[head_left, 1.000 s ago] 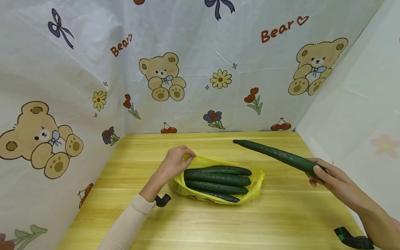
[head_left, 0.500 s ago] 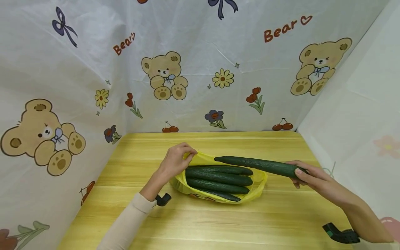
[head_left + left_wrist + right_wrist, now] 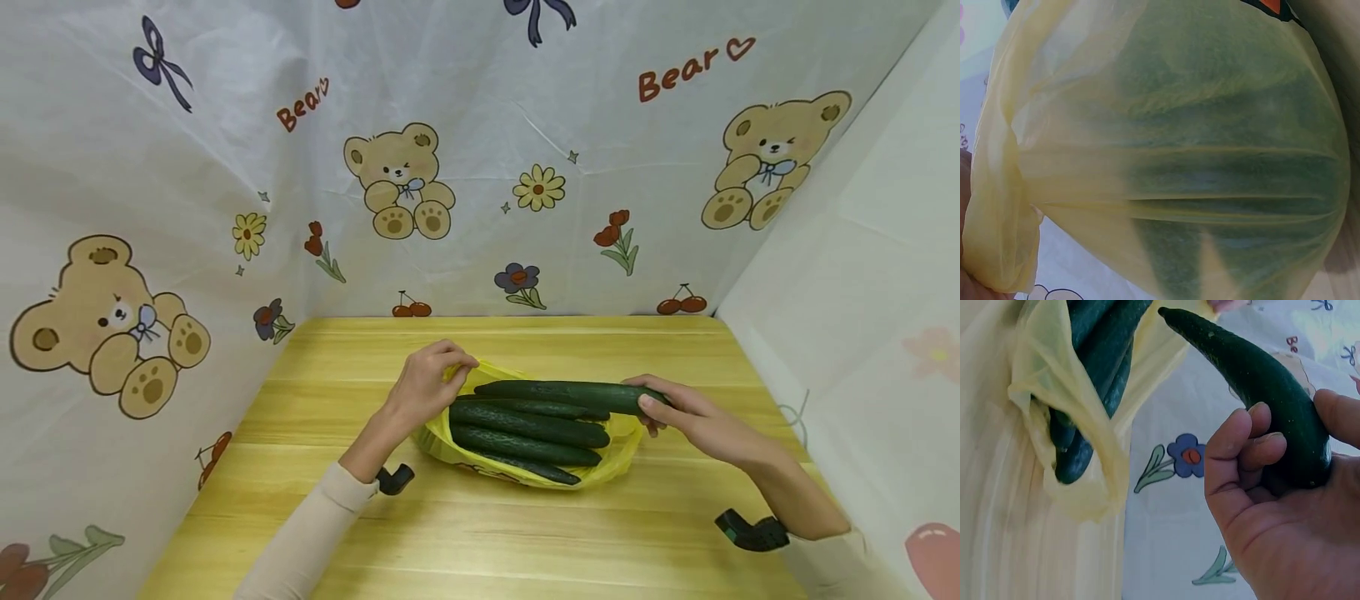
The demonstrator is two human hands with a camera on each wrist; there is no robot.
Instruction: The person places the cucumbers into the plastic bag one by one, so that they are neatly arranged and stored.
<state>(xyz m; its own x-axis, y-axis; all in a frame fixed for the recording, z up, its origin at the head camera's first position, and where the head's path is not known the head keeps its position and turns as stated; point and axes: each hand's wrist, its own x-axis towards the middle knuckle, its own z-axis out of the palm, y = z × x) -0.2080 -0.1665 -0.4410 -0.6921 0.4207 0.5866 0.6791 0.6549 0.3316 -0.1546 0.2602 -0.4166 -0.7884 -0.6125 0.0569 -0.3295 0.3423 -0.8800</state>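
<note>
In the head view a yellow plastic bag (image 3: 622, 454) lies on the table with its mouth spread, and several cucumbers (image 3: 536, 425) rest side by side inside it. My left hand (image 3: 427, 379) pinches the bag's rim at the far left and holds it up. My right hand (image 3: 697, 417) grips one cucumber (image 3: 562, 395) by its right end. That cucumber lies nearly level above the bag's far side, its tip close to my left hand. The right wrist view shows fingers and thumb curled round the held cucumber (image 3: 1272, 387). Cucumbers show dimly through the bag (image 3: 1072, 175) in the left wrist view.
The wooden table (image 3: 480, 542) has a printed cloth wall (image 3: 465, 275) along its back and cloth on both sides. A black wrist mount (image 3: 752, 532) sits by the right wrist, another (image 3: 395, 479) by the left. A thin pale cord (image 3: 802, 417) hangs at the right.
My right hand has carried its cucumber leftward, from the right of the bag to over it, and the cucumber has turned nearly level. The left hand still holds the bag's rim.
</note>
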